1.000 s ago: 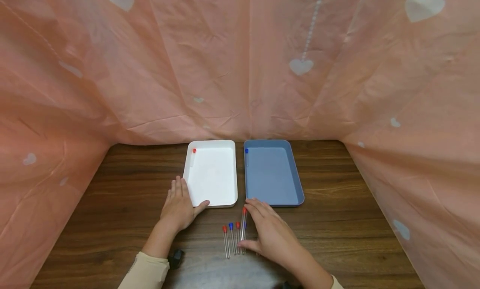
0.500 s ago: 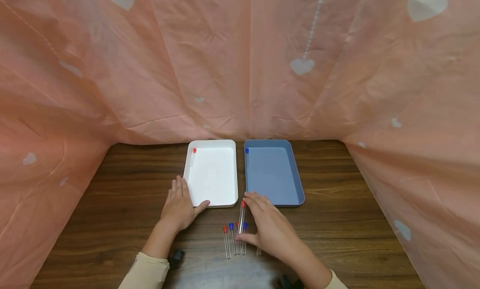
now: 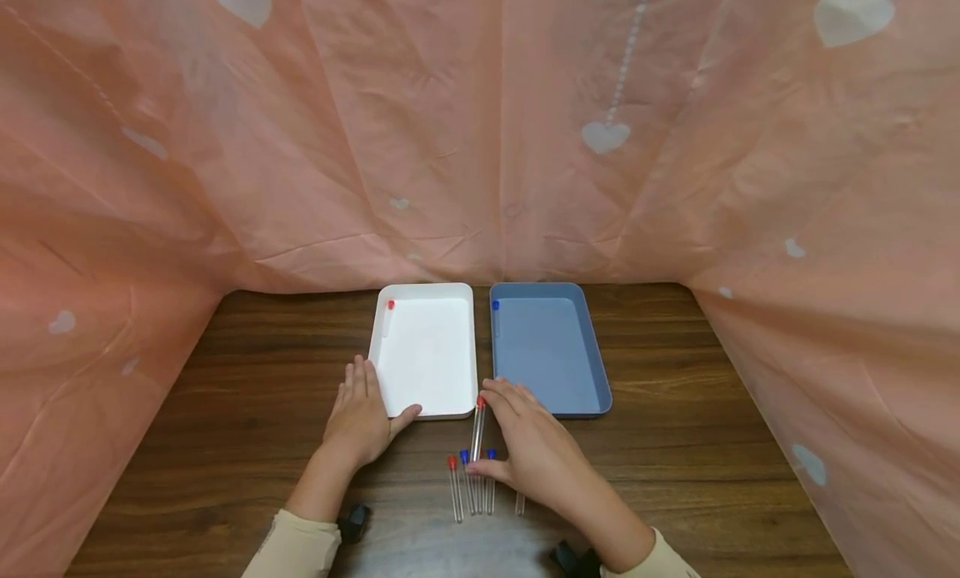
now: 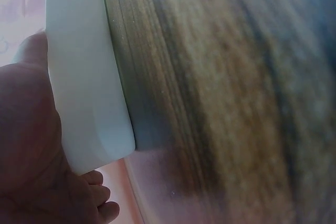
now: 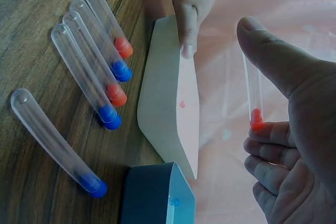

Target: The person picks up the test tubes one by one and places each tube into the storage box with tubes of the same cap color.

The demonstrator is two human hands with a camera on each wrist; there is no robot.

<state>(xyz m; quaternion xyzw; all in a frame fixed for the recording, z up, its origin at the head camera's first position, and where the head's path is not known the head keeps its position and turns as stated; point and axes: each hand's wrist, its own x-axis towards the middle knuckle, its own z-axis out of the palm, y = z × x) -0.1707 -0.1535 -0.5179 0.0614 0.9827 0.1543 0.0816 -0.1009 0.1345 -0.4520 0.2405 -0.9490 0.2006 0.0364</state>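
Observation:
My right hand (image 3: pixel 542 449) pinches a red-capped clear test tube (image 3: pixel 477 432) between thumb and fingertips, raised above the table. In the right wrist view the thumb is at the tube's rounded end and the fingers are at its red cap (image 5: pixel 256 119). My left hand (image 3: pixel 358 420) rests against the near-left corner of the white tray (image 3: pixel 427 353), fingers straight along its side and thumb on the near edge. Under the held tube lie several test tubes with red or blue caps, among them a red-capped tube (image 5: pixel 105 14) and a separate blue-capped tube (image 5: pixel 58 142).
To the right of the white tray stands a blue-grey tray (image 3: pixel 546 345). One red-capped tube (image 3: pixel 388 318) lies in the white tray and one blue-capped tube (image 3: pixel 497 318) in the blue-grey one. A pink curtain (image 3: pixel 450 145) surrounds the wooden table (image 3: pixel 675 445).
My right hand has lifted the red-capped test tube away from the others and shifted slightly forward and left. The left hand stays at the white tray's corner.

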